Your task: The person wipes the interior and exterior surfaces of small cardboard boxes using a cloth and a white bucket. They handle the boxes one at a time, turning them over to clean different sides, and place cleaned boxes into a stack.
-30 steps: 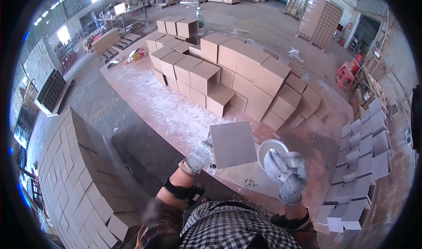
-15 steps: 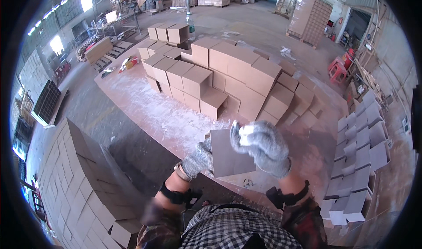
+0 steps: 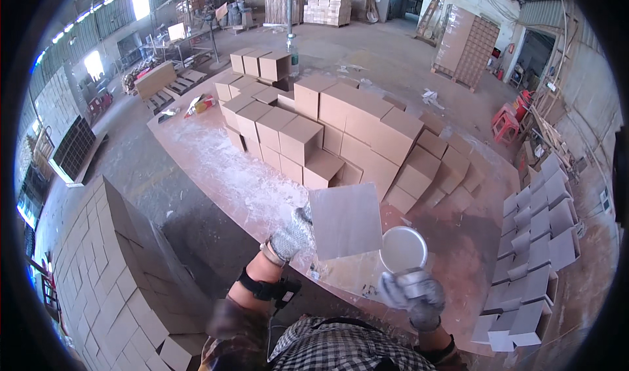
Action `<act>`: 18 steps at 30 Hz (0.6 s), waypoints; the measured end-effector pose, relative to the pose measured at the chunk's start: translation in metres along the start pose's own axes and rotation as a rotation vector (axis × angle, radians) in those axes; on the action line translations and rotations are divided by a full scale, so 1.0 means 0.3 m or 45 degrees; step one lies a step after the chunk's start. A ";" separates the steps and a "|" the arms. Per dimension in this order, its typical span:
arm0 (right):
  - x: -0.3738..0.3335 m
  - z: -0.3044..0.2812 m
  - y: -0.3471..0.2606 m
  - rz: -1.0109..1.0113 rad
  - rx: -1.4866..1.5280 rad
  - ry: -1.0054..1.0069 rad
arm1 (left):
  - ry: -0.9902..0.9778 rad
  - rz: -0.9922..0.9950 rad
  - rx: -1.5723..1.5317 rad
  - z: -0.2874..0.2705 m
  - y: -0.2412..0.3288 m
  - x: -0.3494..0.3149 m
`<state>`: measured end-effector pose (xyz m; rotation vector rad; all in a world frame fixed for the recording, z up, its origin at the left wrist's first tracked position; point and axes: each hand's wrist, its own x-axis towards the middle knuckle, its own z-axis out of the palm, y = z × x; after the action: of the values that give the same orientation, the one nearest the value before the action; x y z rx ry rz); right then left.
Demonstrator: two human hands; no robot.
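My gloved left hand [image 3: 292, 239] grips the left edge of a square grey-brown box [image 3: 347, 220], whose smooth flat face is turned up toward me. Most of the left fingers are hidden behind it. To its right, my gloved right hand [image 3: 416, 296] is at the near side of a round pale tub [image 3: 425, 248] with a light rim. The right fingers are curled together, partly blurred, and what they hold, if anything, cannot be made out. White residue marks the glove.
Brown boxes [image 3: 367, 119] are piled across the reddish, white-streaked board [image 3: 219, 145]. Grey boxes [image 3: 524, 266] stand in rows at the right. A tall block of stacked boxes [image 3: 98, 273] rises at the left. Red stools [image 3: 508, 122] stand farther right.
My right hand has left the box face and moved down to the tub, which has come into sight. The box now shows more of its face, still in my left hand.
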<state>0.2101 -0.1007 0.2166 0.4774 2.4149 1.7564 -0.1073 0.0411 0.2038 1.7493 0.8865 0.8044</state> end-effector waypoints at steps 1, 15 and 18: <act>-0.005 -0.011 0.027 -0.230 -0.511 -0.108 | 0.000 0.007 -0.017 0.001 0.008 0.002; -0.058 0.064 -0.081 -2.285 -2.890 -1.713 | 0.304 0.775 1.010 0.012 0.185 -0.014; -0.006 0.025 -0.022 -2.266 -2.971 -1.668 | 0.293 0.749 1.066 0.005 0.171 -0.032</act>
<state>0.2126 -0.0962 0.2079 -0.5520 -0.8418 1.0042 -0.1007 0.0193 0.2506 2.7751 0.9402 1.1198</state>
